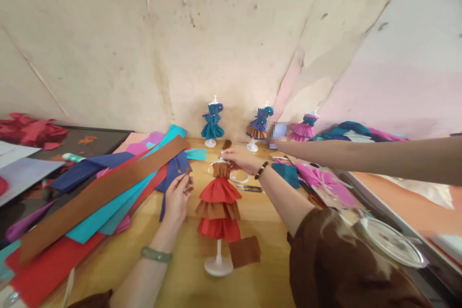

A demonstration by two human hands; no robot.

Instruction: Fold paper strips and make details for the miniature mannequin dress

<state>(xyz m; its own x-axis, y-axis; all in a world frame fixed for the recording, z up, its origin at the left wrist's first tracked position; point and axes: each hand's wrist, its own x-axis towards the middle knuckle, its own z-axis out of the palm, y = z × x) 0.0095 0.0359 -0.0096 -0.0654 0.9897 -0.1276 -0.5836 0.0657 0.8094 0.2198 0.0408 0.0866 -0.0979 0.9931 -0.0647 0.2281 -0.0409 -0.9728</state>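
Observation:
A mini dress form (218, 262) stands upright on its round white base. It wears a strapless, tiered red and brown crepe paper dress (218, 207). My right hand (241, 158) has its fingers closed at the white neck of the form, above the brown bodice. A dark brown tuft (226, 145) shows just above those fingers; whether they hold it, I cannot tell. To the left of the dress, my left hand (176, 197) pinches a small brown scrap of crepe paper (187, 172), mostly hidden by the fingers. A brown crepe paper square (245, 251) lies beside the base.
Long brown, turquoise and red crepe paper strips (104, 197) pile up at left. Thread snips (250, 188) and a white tape roll (238, 176) lie behind the dress. Several dressed forms (212, 122) line the wall. Another person's arm (353, 156) reaches in from the right.

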